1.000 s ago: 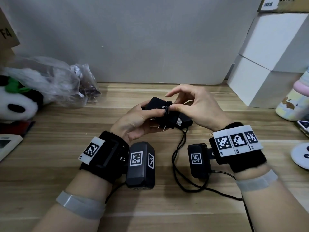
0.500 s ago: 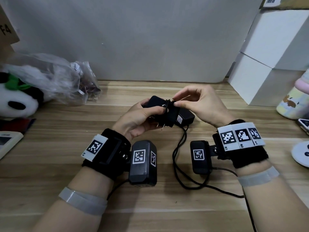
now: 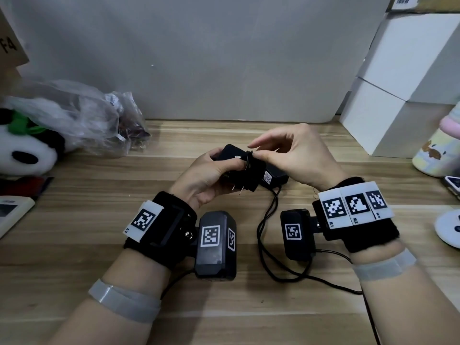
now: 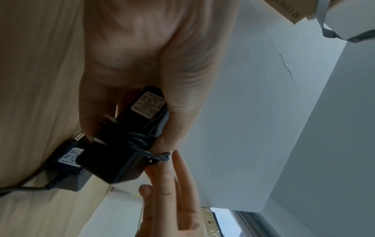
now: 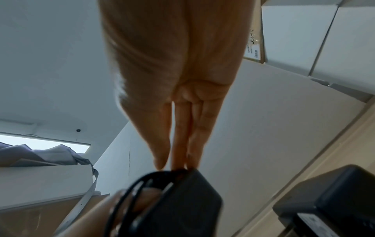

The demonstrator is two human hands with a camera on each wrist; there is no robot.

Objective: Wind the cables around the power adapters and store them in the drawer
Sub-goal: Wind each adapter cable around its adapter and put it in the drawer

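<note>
Over the wooden desk (image 3: 224, 317), the left hand (image 3: 206, 175) is gripping a black cable-wrapped power adapter (image 3: 245, 174) while the right hand (image 3: 296, 155) is pinching its cable (image 3: 249, 155).

Home desk: wooden desktop (image 3: 74, 245), plush panda (image 3: 22, 155), stacked white boxes (image 3: 398, 95).

At the desk's (image 3: 74, 245) middle, the left hand (image 3: 206, 178) grips a cable-wound adapter (image 3: 245, 174) above the surface, right hand (image 3: 298, 155) pinching its cable (image 3: 249, 155). A second adapter (image 3: 273, 176) lies just behind — its lead (image 3: 263, 225) trailing toward the near edge.
</note>
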